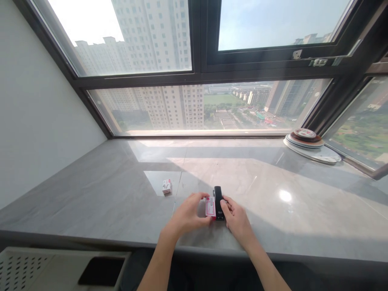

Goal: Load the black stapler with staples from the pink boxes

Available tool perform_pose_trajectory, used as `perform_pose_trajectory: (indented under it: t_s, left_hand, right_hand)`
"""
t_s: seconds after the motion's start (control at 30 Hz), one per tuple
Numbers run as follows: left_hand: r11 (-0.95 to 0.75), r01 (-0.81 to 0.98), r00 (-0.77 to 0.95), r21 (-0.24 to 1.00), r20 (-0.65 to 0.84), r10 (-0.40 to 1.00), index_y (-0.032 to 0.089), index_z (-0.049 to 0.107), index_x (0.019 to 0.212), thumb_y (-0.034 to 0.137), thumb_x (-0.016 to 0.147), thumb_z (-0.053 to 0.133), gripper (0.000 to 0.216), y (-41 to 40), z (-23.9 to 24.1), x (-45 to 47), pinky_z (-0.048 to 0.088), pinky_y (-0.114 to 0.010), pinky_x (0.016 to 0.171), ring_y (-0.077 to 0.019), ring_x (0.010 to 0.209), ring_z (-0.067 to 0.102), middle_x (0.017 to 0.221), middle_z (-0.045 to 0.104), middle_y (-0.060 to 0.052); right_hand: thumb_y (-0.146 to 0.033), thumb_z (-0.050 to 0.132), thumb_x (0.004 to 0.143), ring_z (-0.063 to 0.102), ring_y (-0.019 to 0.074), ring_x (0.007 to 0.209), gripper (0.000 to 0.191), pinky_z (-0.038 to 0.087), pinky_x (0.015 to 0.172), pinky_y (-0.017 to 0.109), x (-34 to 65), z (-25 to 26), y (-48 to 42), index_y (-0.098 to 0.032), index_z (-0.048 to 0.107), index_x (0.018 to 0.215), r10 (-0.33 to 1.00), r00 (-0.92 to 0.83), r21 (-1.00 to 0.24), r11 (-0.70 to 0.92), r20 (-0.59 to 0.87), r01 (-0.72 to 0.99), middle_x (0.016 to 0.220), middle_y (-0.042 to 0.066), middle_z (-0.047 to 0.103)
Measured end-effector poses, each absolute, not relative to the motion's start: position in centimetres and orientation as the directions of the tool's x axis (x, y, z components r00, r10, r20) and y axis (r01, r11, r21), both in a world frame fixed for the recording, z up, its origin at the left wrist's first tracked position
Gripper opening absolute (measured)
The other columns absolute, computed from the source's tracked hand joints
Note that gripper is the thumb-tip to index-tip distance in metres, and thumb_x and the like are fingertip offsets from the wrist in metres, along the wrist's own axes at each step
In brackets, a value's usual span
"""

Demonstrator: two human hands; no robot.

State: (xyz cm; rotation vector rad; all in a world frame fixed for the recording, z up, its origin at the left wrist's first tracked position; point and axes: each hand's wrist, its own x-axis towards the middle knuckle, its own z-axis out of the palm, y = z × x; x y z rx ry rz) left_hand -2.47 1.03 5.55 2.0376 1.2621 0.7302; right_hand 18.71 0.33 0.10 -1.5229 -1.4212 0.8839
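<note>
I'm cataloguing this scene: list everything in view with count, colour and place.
Windows: several, dark-framed, back and right
Window hardware: several pieces, silver, upper right
Buildings: many, pale and brown, outside
Greenery: patches, green, outside
Wall: 1, white, left
Ledge: 1, grey, below windows
Disc stack: 1, white and brown, far right
Small box: 1, white, left of centre
Stapler: 1, black, ledge's near centre
Labelled box: 1, white and red, left of stapler
Perforated unit: 1, white, lower left
Flat shape: 1, black, on that unit
Forearms: 2, bare, bottom centre
Left hand: 1, bare, holding labelled box
Right hand: 1, bare, on stapler
</note>
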Motion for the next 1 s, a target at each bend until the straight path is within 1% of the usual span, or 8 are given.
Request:
perform_pose_trajectory:
  t_s: [0.2, 0.37, 0.43, 0.5, 0.53, 0.6, 0.77, 1.0]
  left_hand:
    - [-0.362, 0.612, 0.382, 0.703, 0.137, 0.914, 0.031, 0.061, 0.130, 0.039, 0.066, 0.090, 0.070, 1.8, 3.4, -0.9, 0.047, -0.041, 0.100, -0.0296, 0.113, 0.060, 0.118, 0.066, -0.005]
    - [-0.413, 0.562, 0.386, 0.717, 0.215, 0.897, 0.035, 0.050, 0.145, 0.056, 0.075, 0.083, 0.079, 1.5, 3.3, -1.9, 0.044, -0.041, 0.108, -0.0291, 0.128, 0.053, 0.139, 0.058, -0.006]
    - [-0.320, 0.614, 0.206, 0.721, 0.245, 0.947, 0.031, 0.058, 0.135, 0.059, 0.094, 0.060, 0.050, 2.3, 3.7, -4.3, 0.047, -0.038, 0.103, -0.0256, 0.119, 0.058, 0.132, 0.062, -0.006]
    - [-0.040, 0.721, -0.177, 0.692, 0.239, 0.955, 0.025, 0.065, 0.116, 0.056, 0.103, 0.038, 0.043, 3.8, 4.1, -7.7, 0.049, -0.037, 0.091, -0.0237, 0.096, 0.063, 0.106, 0.068, -0.007]
    - [0.166, 0.742, -0.381, 0.649, 0.205, 0.902, 0.024, 0.064, 0.114, 0.058, 0.102, 0.038, 0.044, 4.7, 4.2, -9.4, 0.049, -0.036, 0.085, -0.0245, 0.091, 0.063, 0.100, 0.068, -0.007]
    - [0.290, 0.728, -0.478, 0.621, 0.156, 0.864, 0.021, 0.063, 0.116, 0.057, 0.099, 0.041, 0.045, 6.5, 4.2, -12.1, 0.047, -0.036, 0.076, -0.0275, 0.084, 0.063, 0.090, 0.068, -0.008]
    - [0.149, 0.762, -0.247, 0.630, 0.070, 0.967, 0.027, 0.071, 0.100, 0.054, 0.098, 0.046, 0.037, 8.5, 2.8, -9.6, 0.042, -0.028, 0.067, -0.0211, 0.072, 0.065, 0.074, 0.067, -0.001]
    - [-0.082, 0.757, 0.024, 0.649, 0.098, 0.995, 0.029, 0.071, 0.103, 0.056, 0.104, 0.035, 0.045, 7.2, 1.4, -0.1, 0.042, -0.028, 0.072, -0.0206, 0.080, 0.068, 0.084, 0.074, -0.001]
  right_hand:
    - [-0.064, 0.046, 0.095, 0.057, 0.0195, 0.055, 0.065, 0.044, 0.052, 0.029, 18.7, 0.4, 0.5, -0.015, 0.071, 0.128, 0.996, 0.073, -0.926, 0.012, 0.043, 0.378, 0.067, 0.004, 0.066]
    - [-0.066, 0.046, 0.096, 0.054, 0.0184, 0.059, 0.069, 0.046, 0.058, 0.030, 19.6, 0.9, -0.5, -0.016, 0.063, 0.140, 0.997, 0.079, -0.956, -0.041, -0.019, 0.290, 0.067, 0.001, 0.059]
    - [-0.066, 0.053, 0.093, 0.053, 0.0174, 0.062, 0.074, 0.046, 0.062, 0.030, 20.3, 0.9, -1.3, -0.016, 0.056, 0.147, 0.997, 0.059, -0.960, -0.068, -0.053, 0.272, 0.069, -0.002, 0.055]
    - [-0.064, 0.063, 0.088, 0.051, 0.0162, 0.065, 0.083, 0.046, 0.066, 0.030, 20.9, 0.8, -2.0, -0.016, 0.048, 0.154, 0.997, 0.020, -0.952, -0.080, -0.077, 0.297, 0.071, -0.004, 0.051]
    - [-0.063, 0.068, 0.086, 0.050, 0.0157, 0.066, 0.089, 0.046, 0.067, 0.029, 21.0, 0.8, -2.3, -0.017, 0.043, 0.157, 0.996, -0.001, -0.942, -0.083, -0.089, 0.324, 0.072, -0.005, 0.049]
    - [-0.060, 0.074, 0.081, 0.048, 0.0151, 0.066, 0.099, 0.043, 0.065, 0.029, 21.2, 0.9, -2.3, -0.018, 0.034, 0.162, 0.993, -0.042, -0.915, -0.087, -0.112, 0.394, 0.072, -0.006, 0.046]
    - [-0.046, 0.084, 0.072, 0.051, 0.0161, 0.063, 0.106, 0.038, 0.061, 0.027, 20.6, 1.9, -0.9, -0.020, 0.033, 0.161, 0.978, -0.152, -0.861, -0.046, -0.142, 0.506, 0.065, -0.009, 0.052]
    - [-0.036, 0.080, 0.072, 0.061, 0.0187, 0.064, 0.066, 0.045, 0.064, 0.027, 20.1, 3.6, -0.4, -0.029, 0.064, 0.135, 0.976, -0.215, -0.900, 0.068, -0.029, 0.431, 0.069, -0.005, 0.069]
